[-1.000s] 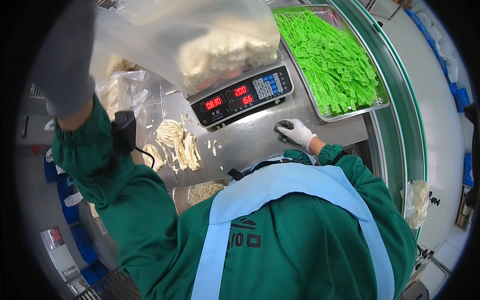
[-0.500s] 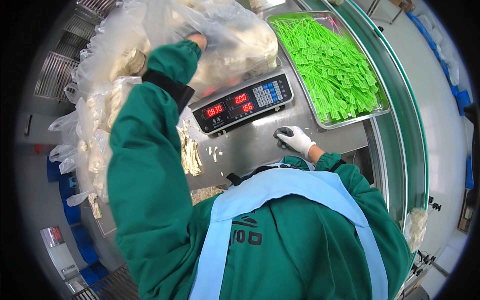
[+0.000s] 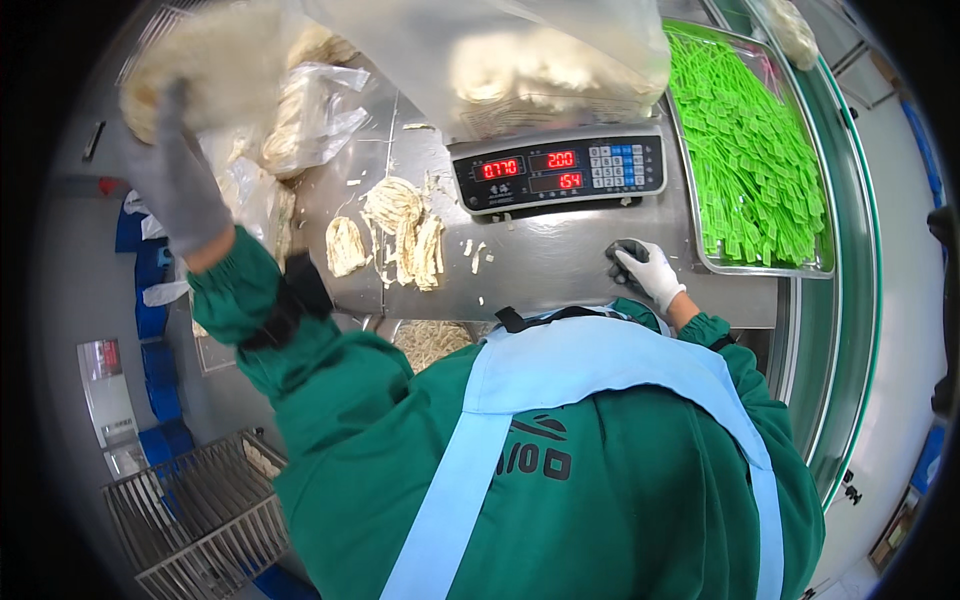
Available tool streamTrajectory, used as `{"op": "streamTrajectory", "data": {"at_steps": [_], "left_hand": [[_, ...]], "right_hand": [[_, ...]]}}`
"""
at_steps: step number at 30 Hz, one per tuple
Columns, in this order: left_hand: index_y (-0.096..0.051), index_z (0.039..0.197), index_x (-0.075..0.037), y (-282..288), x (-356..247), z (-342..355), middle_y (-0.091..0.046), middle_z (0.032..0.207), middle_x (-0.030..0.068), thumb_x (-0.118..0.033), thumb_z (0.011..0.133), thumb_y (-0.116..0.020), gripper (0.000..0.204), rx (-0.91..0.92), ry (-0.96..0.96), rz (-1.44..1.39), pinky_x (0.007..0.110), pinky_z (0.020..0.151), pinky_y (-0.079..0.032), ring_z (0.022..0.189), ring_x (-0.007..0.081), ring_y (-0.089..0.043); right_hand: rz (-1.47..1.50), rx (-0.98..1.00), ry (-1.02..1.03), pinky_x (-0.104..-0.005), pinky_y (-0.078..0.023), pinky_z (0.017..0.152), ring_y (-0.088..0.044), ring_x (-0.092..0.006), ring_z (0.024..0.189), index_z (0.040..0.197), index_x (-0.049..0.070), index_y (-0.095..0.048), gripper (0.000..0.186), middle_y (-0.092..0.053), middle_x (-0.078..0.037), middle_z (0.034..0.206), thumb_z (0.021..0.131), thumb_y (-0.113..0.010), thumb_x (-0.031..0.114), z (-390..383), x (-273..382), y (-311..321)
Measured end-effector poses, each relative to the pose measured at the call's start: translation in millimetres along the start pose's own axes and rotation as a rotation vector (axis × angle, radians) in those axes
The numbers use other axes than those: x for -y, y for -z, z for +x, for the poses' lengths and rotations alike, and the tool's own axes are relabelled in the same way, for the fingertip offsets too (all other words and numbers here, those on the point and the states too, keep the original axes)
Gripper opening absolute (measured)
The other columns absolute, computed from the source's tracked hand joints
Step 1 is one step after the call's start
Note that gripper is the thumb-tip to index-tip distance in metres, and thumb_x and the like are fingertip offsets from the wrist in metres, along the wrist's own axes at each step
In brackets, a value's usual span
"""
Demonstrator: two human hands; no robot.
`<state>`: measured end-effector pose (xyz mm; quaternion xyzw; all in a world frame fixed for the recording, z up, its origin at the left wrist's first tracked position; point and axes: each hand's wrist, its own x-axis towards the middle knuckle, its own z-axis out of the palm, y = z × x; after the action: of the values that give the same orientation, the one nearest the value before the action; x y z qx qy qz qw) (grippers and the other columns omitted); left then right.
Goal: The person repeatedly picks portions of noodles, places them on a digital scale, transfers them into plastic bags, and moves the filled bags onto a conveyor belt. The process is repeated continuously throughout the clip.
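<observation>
High at the left, my left hand point(image 3: 175, 170), in a grey glove, grips a blurred pale noodle bundle point(image 3: 210, 65), apparently in thin plastic. A large translucent bag point(image 3: 550, 70) of pale noodles rests on the digital scale point(image 3: 555, 170), whose red display is lit. Loose noodle coils and scraps point(image 3: 395, 215) lie on the steel table point(image 3: 530, 280) below and left of the scale. My right hand point(image 3: 645, 270), in a white glove with dark coating, rests curled on the table below the scale; whatever its fingers may hold is hidden.
A steel tray point(image 3: 700, 250) of green plastic strips point(image 3: 755, 160) stands right of the scale, beside a green-edged conveyor point(image 3: 845, 250). Bagged noodles point(image 3: 300, 120) lie at the left. A steel rack point(image 3: 200, 510) and blue bins point(image 3: 160, 390) sit at lower left; a pan point(image 3: 430, 340) shows below the table edge.
My left hand reached over the bag on the scale, then swung left with a bundle. The scale's display reading has changed. My right hand stays curled in its place on the table.
</observation>
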<state>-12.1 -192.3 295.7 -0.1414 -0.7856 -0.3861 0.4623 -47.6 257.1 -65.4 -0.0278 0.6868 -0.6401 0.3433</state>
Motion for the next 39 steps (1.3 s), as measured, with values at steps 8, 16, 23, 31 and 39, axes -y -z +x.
{"op": "streamTrajectory", "data": {"at_steps": [8,16,23,31,39], "left_hand": [[-0.059,0.110,0.007,31,146,-264,-0.065,0.082,0.0090,-0.027,0.083,-0.074,0.047,-0.701,1.182,-0.183,0.030,0.053,-0.051,0.066,0.0195,-0.063],[-0.030,0.137,0.013,-61,108,-356,-0.044,0.133,0.0324,-0.061,0.081,-0.063,0.098,0.226,0.971,0.988,0.051,0.103,-0.034,0.124,0.0444,-0.044],[-0.035,0.140,-0.004,-94,87,-362,-0.052,0.123,0.0209,-0.032,0.071,-0.076,0.085,0.371,0.860,1.042,0.047,0.103,-0.032,0.118,0.0380,-0.045],[-0.035,0.140,0.002,-108,28,-346,-0.050,0.119,0.0227,-0.026,0.075,-0.072,0.080,0.189,0.643,0.780,0.049,0.101,-0.031,0.113,0.0398,-0.044],[-0.032,0.139,0.006,-133,-32,-291,-0.046,0.124,0.0217,-0.029,0.073,-0.074,0.086,0.252,0.496,0.558,0.052,0.100,-0.029,0.114,0.0412,-0.043]], "right_hand": [[-0.096,-0.005,0.025,-0.0240,-0.047,0.057,-0.057,-0.0084,0.060,0.106,-0.003,-0.065,0.023,-0.066,-0.006,0.074,0.094,-0.059,0.017,6,1,-3],[-0.136,-0.047,0.001,-0.0227,-0.047,0.058,-0.058,-0.0088,0.064,0.108,-0.003,-0.063,0.021,-0.068,-0.006,0.082,0.095,-0.057,0.012,2,4,-9],[-0.455,-0.037,-0.041,-0.0302,-0.051,0.068,-0.066,-0.0165,0.072,0.106,0.001,-0.066,0.031,-0.070,-0.009,0.082,0.090,-0.062,0.027,6,21,-15],[-0.490,0.375,0.248,-0.0326,-0.050,0.080,-0.062,-0.0193,0.093,0.127,0.003,-0.052,0.056,-0.065,-0.012,0.110,0.082,-0.074,0.028,39,90,-89],[-0.249,0.359,0.247,-0.0260,-0.049,0.082,-0.059,-0.0095,0.090,0.117,0.000,-0.060,0.041,-0.068,-0.005,0.100,0.080,-0.076,0.011,69,153,-181]]}}
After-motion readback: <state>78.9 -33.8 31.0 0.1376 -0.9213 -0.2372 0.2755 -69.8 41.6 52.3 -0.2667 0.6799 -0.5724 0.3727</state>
